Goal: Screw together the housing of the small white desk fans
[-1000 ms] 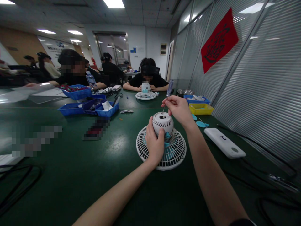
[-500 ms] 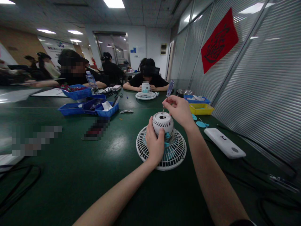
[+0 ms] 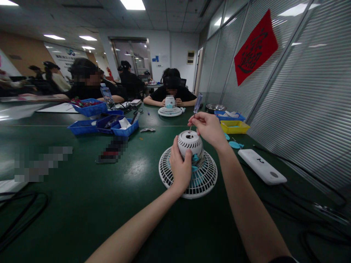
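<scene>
1. On glossy dark-green tabletop (image 3: 142, 219), front ctr: white plastic fan grille (image 3: 203, 188), round, slatted, lying flat, w/ white plastic dome housing (image 3: 192, 142) upright over its ctr; light-blue parts (image 3: 195, 157) show betw. them.
2. L hand (image 3: 181, 170): clamped round housing's L side, thumb in front.
3. R hand (image 3: 210, 128): fingertips together, pinching slim screwdriver (image 3: 197, 104) w/ clear purplish handle; handle up, leaning slightly R, metal shaft down to housing top, by dark opening. Can't tell if tip sits in a hole.
4. R of grille: white rounded plastic slab (image 3: 261, 166), black mark on top; farther, flat light-blue discs (image 3: 234, 145), then yellow plastic tray (image 3: 236, 129).
5. Mid-table L: blue plastic bins (image 3: 126, 129), clear plastic bottle (image 3: 107, 96) behind.
6. Far side: co-worker (image 3: 155, 98), black top, hands at similar white fan (image 3: 170, 104).
</scene>
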A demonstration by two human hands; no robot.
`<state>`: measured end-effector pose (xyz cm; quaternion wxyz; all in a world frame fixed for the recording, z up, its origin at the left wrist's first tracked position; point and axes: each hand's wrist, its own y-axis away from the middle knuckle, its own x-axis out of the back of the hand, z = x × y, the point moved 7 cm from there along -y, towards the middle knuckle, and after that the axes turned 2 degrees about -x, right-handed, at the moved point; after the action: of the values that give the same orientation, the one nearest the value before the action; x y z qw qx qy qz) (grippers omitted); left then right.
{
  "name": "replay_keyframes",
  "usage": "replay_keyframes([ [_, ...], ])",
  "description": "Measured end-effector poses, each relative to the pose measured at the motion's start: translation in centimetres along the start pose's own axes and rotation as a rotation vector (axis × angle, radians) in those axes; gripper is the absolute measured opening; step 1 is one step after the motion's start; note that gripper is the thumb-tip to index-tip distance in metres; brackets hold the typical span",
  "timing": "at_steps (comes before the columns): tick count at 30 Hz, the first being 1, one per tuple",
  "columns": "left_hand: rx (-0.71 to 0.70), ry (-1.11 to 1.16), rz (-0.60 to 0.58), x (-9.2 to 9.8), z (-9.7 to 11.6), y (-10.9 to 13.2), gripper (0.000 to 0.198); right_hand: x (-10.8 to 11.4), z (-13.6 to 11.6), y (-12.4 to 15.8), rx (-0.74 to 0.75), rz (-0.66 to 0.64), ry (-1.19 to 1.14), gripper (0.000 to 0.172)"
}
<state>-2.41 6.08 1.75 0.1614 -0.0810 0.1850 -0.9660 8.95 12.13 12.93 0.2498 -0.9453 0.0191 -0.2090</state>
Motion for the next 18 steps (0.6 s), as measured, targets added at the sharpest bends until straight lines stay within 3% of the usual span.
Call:
replay_keyframes([
  [18, -0.001, -0.002, 0.004, 0.0, -0.1, -0.1, 0.061, -0.5, -1.5, 1.1, 0.108, -0.145, 0.417, 0.017],
])
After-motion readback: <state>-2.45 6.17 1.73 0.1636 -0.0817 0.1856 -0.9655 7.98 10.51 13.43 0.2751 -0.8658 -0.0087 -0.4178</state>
